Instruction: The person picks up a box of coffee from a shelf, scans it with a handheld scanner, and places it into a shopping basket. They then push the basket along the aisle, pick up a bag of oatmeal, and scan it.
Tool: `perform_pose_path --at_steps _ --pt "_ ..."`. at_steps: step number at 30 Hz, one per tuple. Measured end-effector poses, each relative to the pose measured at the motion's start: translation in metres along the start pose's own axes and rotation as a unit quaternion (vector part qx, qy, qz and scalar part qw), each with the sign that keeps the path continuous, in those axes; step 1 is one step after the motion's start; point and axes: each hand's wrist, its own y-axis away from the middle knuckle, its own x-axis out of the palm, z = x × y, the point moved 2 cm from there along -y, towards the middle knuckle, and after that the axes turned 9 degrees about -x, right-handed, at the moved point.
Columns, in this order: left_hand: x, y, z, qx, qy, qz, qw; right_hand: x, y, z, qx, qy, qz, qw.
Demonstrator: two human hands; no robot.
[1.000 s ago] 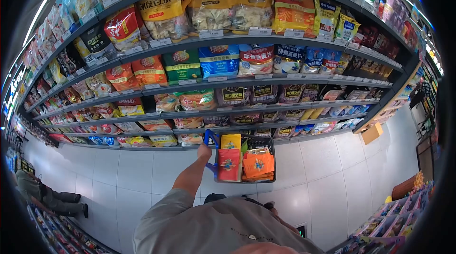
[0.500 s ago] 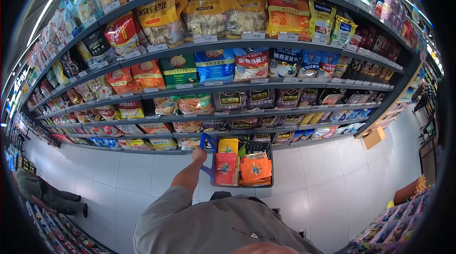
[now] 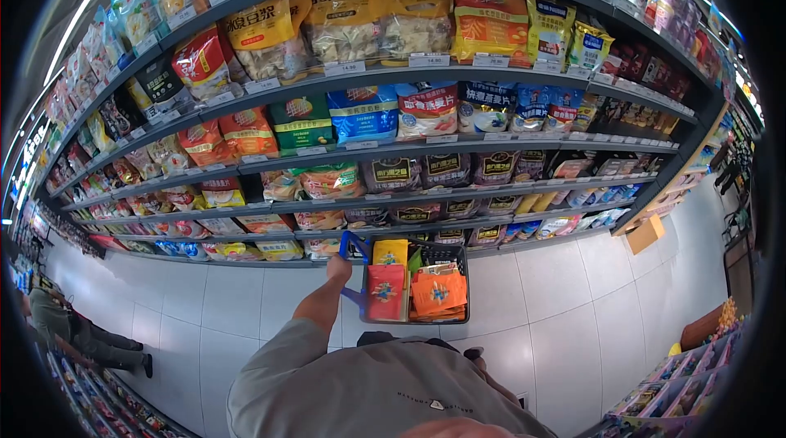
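The left hand (image 3: 338, 267) is closed around the blue handle (image 3: 353, 243) of a shopping basket (image 3: 454, 282), the arm stretched forward and down from a grey sleeve (image 3: 278, 364), so the basket hangs out in front of the body, apparently kept clear of the legs and close to the shelves. The right hand does not show, so I cannot tell what it is doing. The basket sits just to the right of the gripping hand, its dark mesh wall facing outward, and it is already packed: a red packet (image 3: 385, 292) stands upright nearest the hand, a yellow packet (image 3: 390, 252) behind it, and orange packets (image 3: 440, 292) lie stacked on the far side. They stand on edge, which seems to be how they fit in the narrow space. Beyond the basket runs a tall shelf unit (image 3: 491, 69) stocked with bagged foods and price tags along each rail; its lowest shelves are just behind the basket. The floor (image 3: 573, 291) is pale tile. Far to the left another person (image 3: 74, 331) crouches by the opposite shelves, and a cardboard box (image 3: 643, 233) sits at the right end of the aisle.
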Motion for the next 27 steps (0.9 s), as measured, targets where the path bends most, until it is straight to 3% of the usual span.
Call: perform_pose_path --at_steps 27 --pt "-0.002 0.002 0.004 0.002 0.023 -0.006 1.0 0.005 0.022 -0.006 0.0 0.029 0.005 1.0"
